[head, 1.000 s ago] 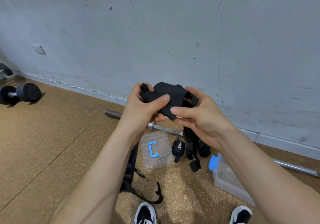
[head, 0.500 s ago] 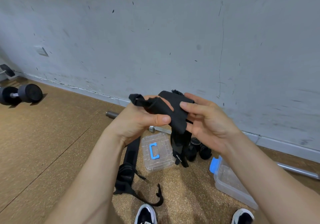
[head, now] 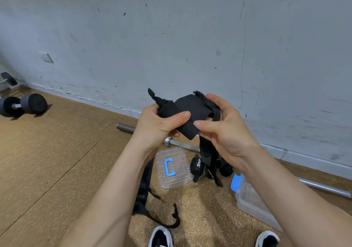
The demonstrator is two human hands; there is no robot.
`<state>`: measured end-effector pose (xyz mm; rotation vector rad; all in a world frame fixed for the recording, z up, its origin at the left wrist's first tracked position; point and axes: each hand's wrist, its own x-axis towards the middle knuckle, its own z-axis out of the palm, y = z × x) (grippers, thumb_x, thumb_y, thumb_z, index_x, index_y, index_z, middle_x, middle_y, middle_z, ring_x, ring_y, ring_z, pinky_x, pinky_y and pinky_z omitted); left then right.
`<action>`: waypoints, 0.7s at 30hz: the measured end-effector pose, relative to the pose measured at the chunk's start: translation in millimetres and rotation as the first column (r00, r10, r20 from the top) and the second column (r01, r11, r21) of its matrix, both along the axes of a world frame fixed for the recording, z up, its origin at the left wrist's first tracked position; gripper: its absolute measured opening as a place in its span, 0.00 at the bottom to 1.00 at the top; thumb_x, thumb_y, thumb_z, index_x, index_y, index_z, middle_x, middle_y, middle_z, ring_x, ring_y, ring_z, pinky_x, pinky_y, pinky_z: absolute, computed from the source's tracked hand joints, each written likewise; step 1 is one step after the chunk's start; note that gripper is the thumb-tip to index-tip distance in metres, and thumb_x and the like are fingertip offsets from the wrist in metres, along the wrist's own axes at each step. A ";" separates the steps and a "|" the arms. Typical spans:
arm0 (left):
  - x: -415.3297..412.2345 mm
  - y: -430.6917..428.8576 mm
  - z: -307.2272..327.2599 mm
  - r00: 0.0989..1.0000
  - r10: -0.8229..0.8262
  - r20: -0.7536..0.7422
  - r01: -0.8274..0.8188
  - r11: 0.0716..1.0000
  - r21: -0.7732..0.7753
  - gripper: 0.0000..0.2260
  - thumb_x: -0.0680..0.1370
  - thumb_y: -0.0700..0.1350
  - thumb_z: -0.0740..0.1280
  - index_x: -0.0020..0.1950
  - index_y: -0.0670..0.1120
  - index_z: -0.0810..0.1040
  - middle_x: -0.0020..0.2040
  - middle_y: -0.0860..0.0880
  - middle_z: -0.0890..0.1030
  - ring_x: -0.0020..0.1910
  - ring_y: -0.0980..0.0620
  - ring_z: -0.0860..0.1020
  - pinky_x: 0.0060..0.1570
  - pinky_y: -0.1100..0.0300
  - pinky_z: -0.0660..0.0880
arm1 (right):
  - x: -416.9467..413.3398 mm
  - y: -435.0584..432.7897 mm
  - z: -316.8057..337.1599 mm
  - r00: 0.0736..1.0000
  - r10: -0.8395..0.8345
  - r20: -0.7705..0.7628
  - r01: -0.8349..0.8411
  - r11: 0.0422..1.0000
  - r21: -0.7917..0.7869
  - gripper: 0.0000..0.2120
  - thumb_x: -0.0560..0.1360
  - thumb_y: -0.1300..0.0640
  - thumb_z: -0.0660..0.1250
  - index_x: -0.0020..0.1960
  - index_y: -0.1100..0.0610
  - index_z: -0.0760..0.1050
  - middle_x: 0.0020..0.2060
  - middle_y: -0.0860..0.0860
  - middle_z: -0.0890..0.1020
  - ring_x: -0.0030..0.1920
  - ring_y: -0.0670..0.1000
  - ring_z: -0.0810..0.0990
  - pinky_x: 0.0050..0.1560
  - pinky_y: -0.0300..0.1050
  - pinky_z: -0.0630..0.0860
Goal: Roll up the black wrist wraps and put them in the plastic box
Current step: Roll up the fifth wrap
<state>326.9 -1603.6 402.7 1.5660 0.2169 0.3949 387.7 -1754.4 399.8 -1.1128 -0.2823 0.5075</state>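
Note:
Both hands hold one black wrist wrap (head: 190,111) up at chest height in front of the wall. My left hand (head: 158,124) pinches its bunched left end, thumb on top. My right hand (head: 224,128) grips the right side, and the wrap's long tail (head: 208,157) hangs down toward the floor. On the floor below lie a rolled black wrap with white lettering (head: 197,167), another dark roll (head: 225,168) partly hidden by the tail, and an unrolled black wrap (head: 144,195). The clear plastic box (head: 253,203) with a blue latch stands open at the right, and its lid (head: 172,167) lies flat nearby.
A steel barbell (head: 129,128) runs along the base of the grey wall. A black dumbbell (head: 23,105) rests at the far left on the cork floor. My two shoes (head: 161,237) show at the bottom edge.
The hands have drawn the wrap's upper part wider and flatter between them. The hanging tail has swung slightly right. The view has shifted a little.

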 end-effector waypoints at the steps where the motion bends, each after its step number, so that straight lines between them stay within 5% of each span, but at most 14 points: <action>1: 0.4 -2.0 -0.1 1.000 0.025 0.003 -0.025 1.000 0.000 0.07 0.72 0.39 0.75 0.44 0.46 0.79 0.35 0.53 0.83 0.37 0.54 0.82 0.31 0.63 0.75 | -0.2 0.2 0.6 1.000 -0.001 0.011 0.001 1.000 -0.001 0.35 0.71 0.79 0.66 0.72 0.55 0.67 0.61 0.56 0.79 0.55 0.54 0.84 0.54 0.49 0.82; 11: 4.7 -12.4 -1.5 0.986 0.145 0.087 -0.143 0.989 -0.030 0.14 0.72 0.32 0.73 0.49 0.49 0.76 0.48 0.44 0.80 0.38 0.49 0.83 0.31 0.53 0.80 | 0.1 -1.9 1.1 0.997 -0.013 0.070 0.014 1.000 -0.018 0.33 0.71 0.80 0.64 0.70 0.55 0.67 0.58 0.55 0.79 0.49 0.50 0.84 0.56 0.54 0.81; 16: 5.1 -17.7 -1.5 0.983 0.156 0.101 -0.158 0.987 0.017 0.10 0.72 0.34 0.74 0.46 0.46 0.77 0.42 0.48 0.81 0.34 0.52 0.82 0.28 0.59 0.78 | 1.5 -4.8 0.6 0.997 0.032 0.064 -0.031 0.999 -0.023 0.33 0.69 0.72 0.72 0.70 0.55 0.68 0.58 0.54 0.80 0.54 0.53 0.85 0.56 0.54 0.81; 18: 5.0 -14.2 -2.9 0.995 0.084 0.047 -0.081 0.995 -0.063 0.11 0.71 0.39 0.77 0.45 0.47 0.76 0.42 0.47 0.81 0.34 0.52 0.82 0.28 0.61 0.77 | 4.6 -4.6 -0.2 1.000 0.011 0.007 -0.011 1.000 -0.014 0.33 0.70 0.74 0.71 0.71 0.57 0.68 0.58 0.55 0.80 0.54 0.54 0.85 0.54 0.52 0.82; 21: 1.4 -1.8 -3.2 0.969 -0.247 0.032 0.243 0.909 -0.339 0.23 0.63 0.47 0.83 0.51 0.46 0.77 0.43 0.44 0.82 0.34 0.50 0.83 0.31 0.62 0.79 | 9.7 -7.8 -0.6 0.990 0.047 -0.135 -0.033 0.995 0.099 0.29 0.71 0.75 0.68 0.70 0.61 0.68 0.61 0.60 0.78 0.54 0.57 0.84 0.45 0.48 0.83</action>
